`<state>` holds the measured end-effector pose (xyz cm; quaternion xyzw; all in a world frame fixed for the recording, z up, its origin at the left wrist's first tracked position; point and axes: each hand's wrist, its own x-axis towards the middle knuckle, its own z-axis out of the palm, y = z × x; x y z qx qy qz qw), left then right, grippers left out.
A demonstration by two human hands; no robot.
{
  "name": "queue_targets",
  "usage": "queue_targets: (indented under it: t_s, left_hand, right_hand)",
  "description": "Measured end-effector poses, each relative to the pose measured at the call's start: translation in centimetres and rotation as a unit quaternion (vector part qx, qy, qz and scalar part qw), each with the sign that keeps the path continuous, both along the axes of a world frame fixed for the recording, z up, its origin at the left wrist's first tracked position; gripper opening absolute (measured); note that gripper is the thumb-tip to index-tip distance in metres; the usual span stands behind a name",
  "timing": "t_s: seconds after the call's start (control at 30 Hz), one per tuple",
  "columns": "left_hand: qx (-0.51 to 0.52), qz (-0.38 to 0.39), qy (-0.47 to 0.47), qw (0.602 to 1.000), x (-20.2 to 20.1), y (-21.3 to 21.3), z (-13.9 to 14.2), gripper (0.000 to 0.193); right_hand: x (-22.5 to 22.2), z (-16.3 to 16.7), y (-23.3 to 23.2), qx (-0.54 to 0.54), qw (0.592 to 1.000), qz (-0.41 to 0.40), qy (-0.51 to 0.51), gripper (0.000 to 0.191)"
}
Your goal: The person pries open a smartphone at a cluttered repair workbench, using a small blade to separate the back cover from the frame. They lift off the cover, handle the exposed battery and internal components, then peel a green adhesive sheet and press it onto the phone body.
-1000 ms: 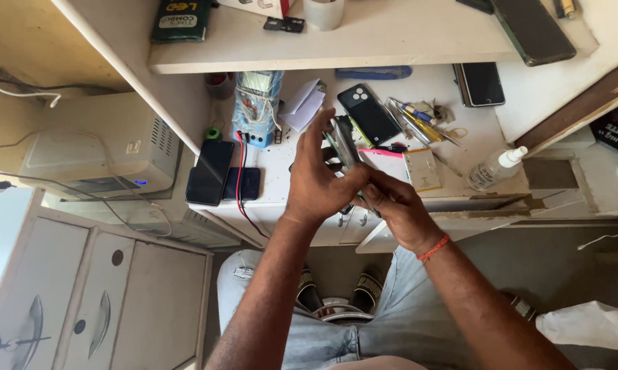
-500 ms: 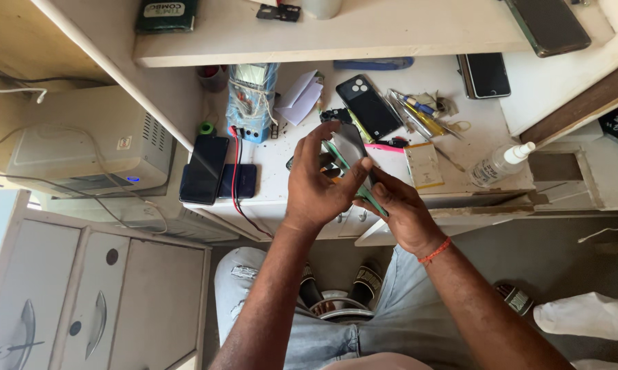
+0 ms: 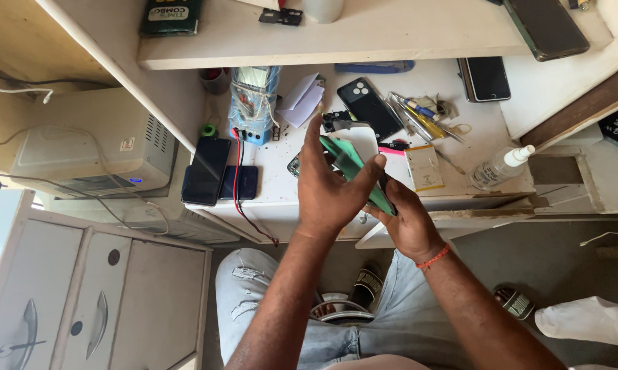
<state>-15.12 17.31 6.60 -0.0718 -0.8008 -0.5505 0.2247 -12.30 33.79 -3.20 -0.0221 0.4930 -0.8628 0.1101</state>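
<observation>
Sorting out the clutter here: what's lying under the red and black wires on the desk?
The wires cross two dark phones lying flat, side by side, on the white desk. Whatever lies under the phones is covered.

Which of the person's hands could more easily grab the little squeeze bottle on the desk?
The right hand, probably. The clear squeeze bottle lies on the desk on that hand's side, nothing between them. The left hand sits farther off, pinching the green phone panel, and would have to cross over it.
</observation>
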Motion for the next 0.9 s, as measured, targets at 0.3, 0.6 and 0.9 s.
queue_targets:
  t_s: [0.3,0.6,0.9]
  left_hand:
    - [0.087,-0.06,-0.045,0.993,0.1,0.1,0.8,0.118]
    - [0.203,-0.141,-0.1,0.964,0.3,-0.1,-0.3,0.132]
    - [0.194,-0.136,-0.158,0.959,0.1,-1.1,-0.3,0.115]
  right_hand:
    - [0.2,0.4,-0.1,0.011,1.0,0.005,0.026,0.063]
    - [1.4,2.9,-0.5,0.102,0.986,0.045,0.121,0.061]
    - [1.5,4.5,-0.1,0.115,0.988,0.049,0.095,0.056]
